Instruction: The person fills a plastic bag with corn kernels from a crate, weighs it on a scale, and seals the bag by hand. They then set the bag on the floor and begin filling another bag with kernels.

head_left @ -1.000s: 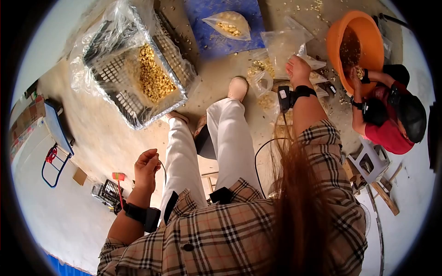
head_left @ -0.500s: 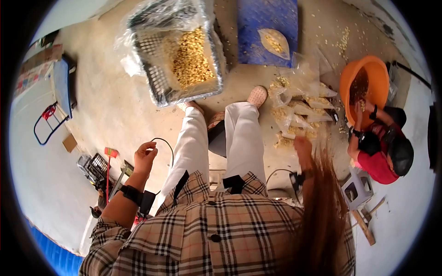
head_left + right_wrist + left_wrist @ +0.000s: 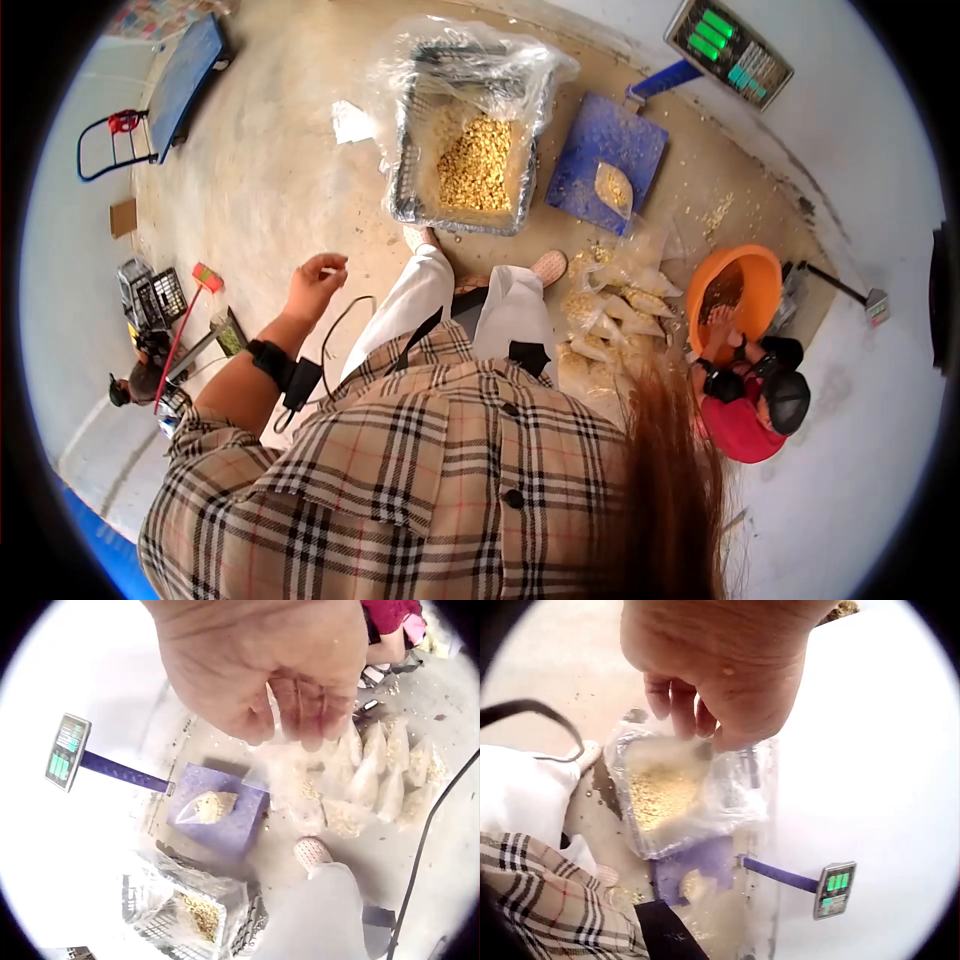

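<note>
My left hand [image 3: 318, 283] hangs beside my white trouser leg with its fingers loosely curled and nothing in them; in the left wrist view the left hand [image 3: 686, 724] hovers high over a plastic-lined mesh crate [image 3: 664, 799] of yellow kernels. Hair and my shirt hide the right hand in the head view. In the right wrist view the right hand [image 3: 300, 731] hangs with relaxed fingers high above a pile of filled clear bags [image 3: 375, 780]; nothing is plainly held. A bag of kernels [image 3: 613, 187] lies on the blue scale platform [image 3: 600, 140].
The scale's display [image 3: 730, 40] stands by the wall. A person in red [image 3: 745, 415] crouches with both hands in an orange basin [image 3: 755, 275]. The crate [image 3: 470, 165] sits ahead of my feet. A hand trolley [image 3: 175, 90] and a small black crate [image 3: 150, 300] are at left.
My right hand has drawn back from the pile of bags and left the head view. The view has risen and pulled away from the floor. My left hand stays lifted at my left side.
</note>
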Demonstrator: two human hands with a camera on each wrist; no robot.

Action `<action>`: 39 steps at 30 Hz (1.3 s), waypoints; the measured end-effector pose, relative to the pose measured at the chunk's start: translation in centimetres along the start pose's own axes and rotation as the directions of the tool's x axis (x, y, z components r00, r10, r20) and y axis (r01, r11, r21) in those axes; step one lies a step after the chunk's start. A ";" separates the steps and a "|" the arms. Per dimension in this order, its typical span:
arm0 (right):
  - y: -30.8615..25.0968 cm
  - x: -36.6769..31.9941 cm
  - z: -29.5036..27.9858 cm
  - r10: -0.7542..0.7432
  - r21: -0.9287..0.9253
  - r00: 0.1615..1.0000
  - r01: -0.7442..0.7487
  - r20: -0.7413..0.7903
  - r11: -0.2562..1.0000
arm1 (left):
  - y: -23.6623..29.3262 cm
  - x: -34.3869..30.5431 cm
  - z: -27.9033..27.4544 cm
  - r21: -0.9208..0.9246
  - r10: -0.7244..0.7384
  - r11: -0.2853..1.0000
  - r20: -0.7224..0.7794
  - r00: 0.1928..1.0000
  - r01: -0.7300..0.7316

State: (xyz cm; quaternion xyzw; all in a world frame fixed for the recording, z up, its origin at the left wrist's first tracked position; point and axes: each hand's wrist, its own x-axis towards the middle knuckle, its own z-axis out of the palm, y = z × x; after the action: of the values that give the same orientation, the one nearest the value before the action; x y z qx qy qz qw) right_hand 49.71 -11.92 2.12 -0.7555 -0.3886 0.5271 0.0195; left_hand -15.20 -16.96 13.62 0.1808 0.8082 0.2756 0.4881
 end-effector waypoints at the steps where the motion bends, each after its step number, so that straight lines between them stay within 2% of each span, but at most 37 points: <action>1: -0.2 -0.2 -1.1 -0.036 0.069 0.999 0.038 -0.027 0.997 | 1.1 -0.2 -0.3 -0.053 0.022 0.998 0.002 1.000 -0.022; 3: 0.3 0.0 -3.0 -0.146 0.196 0.988 0.152 -0.048 0.969 | 2.8 -0.9 -1.3 -0.137 0.073 0.988 -0.032 0.997 -0.077; 5: -2.0 -1.2 -4.2 -0.236 0.299 0.971 0.237 -0.041 0.924 | 3.1 -1.0 -2.8 -0.226 0.088 0.969 -0.053 0.995 -0.098; 6: -3.0 -2.1 -5.2 -0.191 0.361 0.982 0.178 0.002 0.915 | 2.9 -1.0 -3.7 -0.224 0.094 0.968 -0.083 0.992 -0.111; 9: -10.6 -6.7 -3.2 0.084 0.401 0.958 0.034 -0.274 0.915 | 1.3 -0.5 -6.7 -0.083 0.094 0.990 -0.227 0.969 -0.115; 10: -10.2 -7.0 -4.0 -0.006 0.329 0.970 0.088 -0.243 0.940 | -0.2 0.0 -7.9 -0.049 0.121 0.989 -0.257 0.959 -0.138; 11: -10.2 -7.4 -4.4 -0.010 0.365 0.966 0.107 -0.257 0.925 | -1.2 0.2 -9.0 0.008 0.125 0.992 -0.293 0.948 -0.128; 13: -10.6 -7.9 -4.8 -0.018 0.435 0.959 0.145 -0.284 0.888 | -2.4 -0.4 -11.5 0.342 0.100 0.939 -0.344 0.934 0.025; 16: -10.6 -8.1 -5.2 -0.023 0.448 0.942 0.180 -0.334 0.876 | -7.8 0.3 -13.6 0.335 0.095 0.940 -0.434 0.896 0.063; 19: -9.8 -7.8 -6.0 -0.031 0.355 0.926 0.175 -0.377 0.918 | -9.7 0.4 -14.9 0.312 0.084 0.949 -0.419 0.904 0.056; 21: -9.1 -7.8 -6.3 -0.029 0.323 0.916 0.171 -0.401 0.931 | -11.9 2.1 -15.9 0.336 0.052 0.940 -0.329 0.943 0.065; 23: -9.4 -8.6 -6.3 0.011 0.339 0.905 0.148 -0.426 0.929 | -10.2 1.3 -16.1 0.336 0.022 0.940 -0.240 0.970 0.062; 26: -9.3 -9.2 -6.2 0.045 0.364 0.896 0.132 -0.441 0.922 | -8.3 0.7 -15.1 0.192 0.030 0.981 -0.220 0.975 0.014; 29: -7.1 -8.6 -6.3 0.035 0.354 0.902 0.133 -0.430 0.926 | -10.1 3.0 -15.1 0.425 0.166 0.904 -0.250 0.954 -0.046; 32: -6.3 -8.8 -6.1 0.066 0.397 0.897 0.126 -0.437 0.909 | -10.2 3.3 -14.8 0.377 0.211 0.923 -0.321 0.923 -0.080; 35: -6.0 -9.3 -5.9 0.072 0.432 0.897 0.138 -0.435 0.891 | -8.3 2.0 -14.6 0.441 0.241 0.893 -0.290 0.926 -0.094; 38: -7.0 -9.6 -6.0 0.127 0.444 0.885 0.096 -0.448 0.891 | -7.2 1.2 -14.6 0.377 0.034 0.922 -0.303 0.952 0.087; 39: -7.4 -9.7 -6.2 0.148 0.468 0.885 0.087 -0.442 0.879 | -7.2 1.0 -14.4 0.353 0.052 0.933 -0.338 0.940 0.075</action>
State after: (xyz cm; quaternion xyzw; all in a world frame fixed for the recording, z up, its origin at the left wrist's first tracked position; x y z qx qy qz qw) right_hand 49.15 -10.31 15.64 -0.8374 -0.2188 0.4098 0.2881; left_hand -28.59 -25.91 13.78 0.2120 0.9182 0.1469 0.3006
